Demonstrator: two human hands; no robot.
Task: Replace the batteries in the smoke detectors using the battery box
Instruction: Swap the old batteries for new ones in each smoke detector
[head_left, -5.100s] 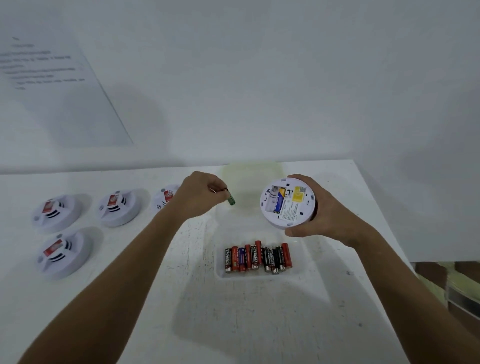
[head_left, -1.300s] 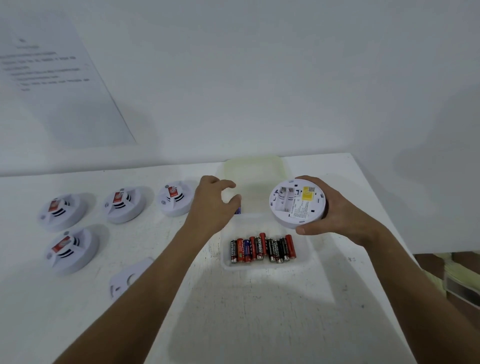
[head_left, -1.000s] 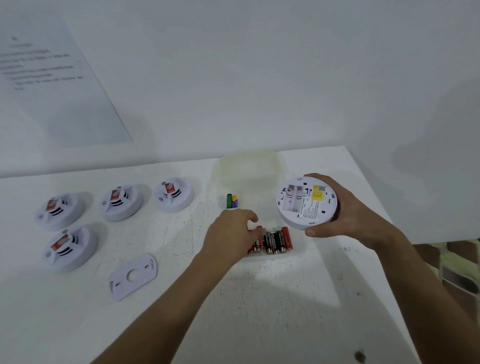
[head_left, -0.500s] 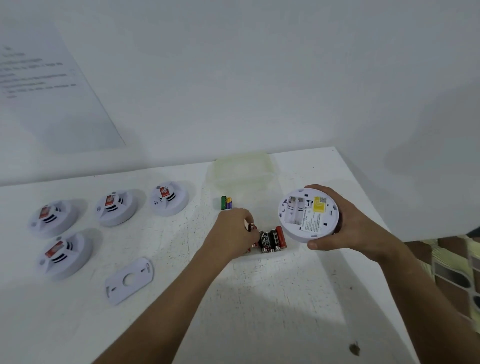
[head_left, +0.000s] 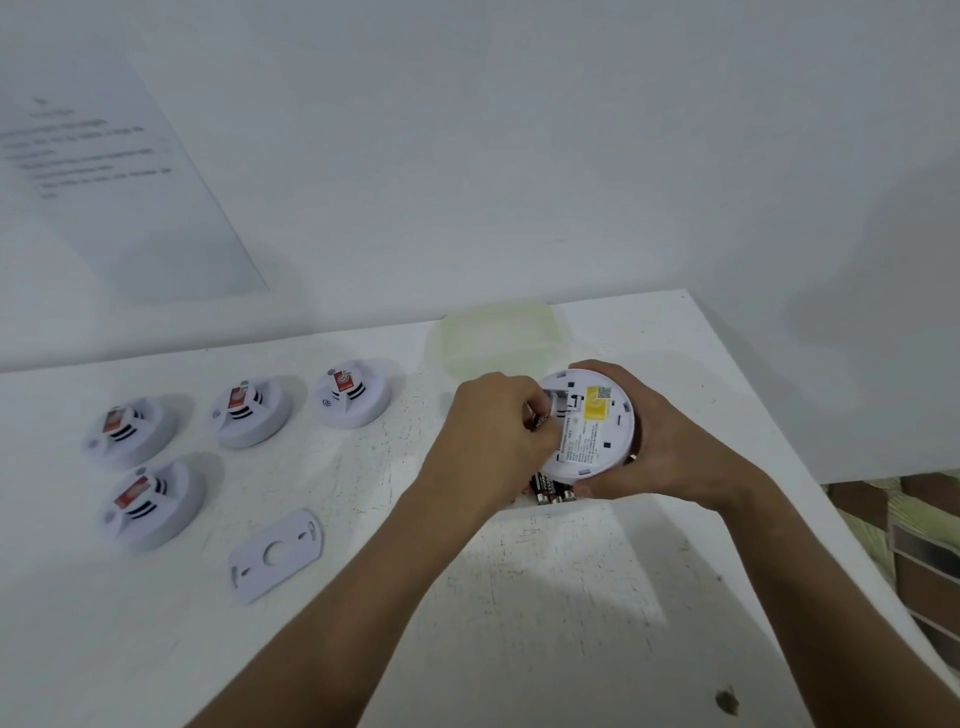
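My right hand (head_left: 670, 447) grips a white smoke detector (head_left: 592, 426) with its back facing up, showing a yellow label and the battery slots. My left hand (head_left: 493, 436) pinches a battery (head_left: 540, 419) at the left rim of that detector, by the slots. Under both hands stands the clear battery box (head_left: 550, 512), and only the ends of a few black and red batteries (head_left: 551, 491) show. Most of the box is hidden by my hands.
Several more smoke detectors lie face up at the left, the nearest (head_left: 354, 400) just left of my left hand. A white mounting plate (head_left: 275, 555) lies on the table nearer me. The box lid (head_left: 498, 335) rests at the back. The table edge (head_left: 810, 467) runs along the right.
My left hand picked a battery out of the box and lifted it to the detector's slots. My right hand brought the detector left and over the box.
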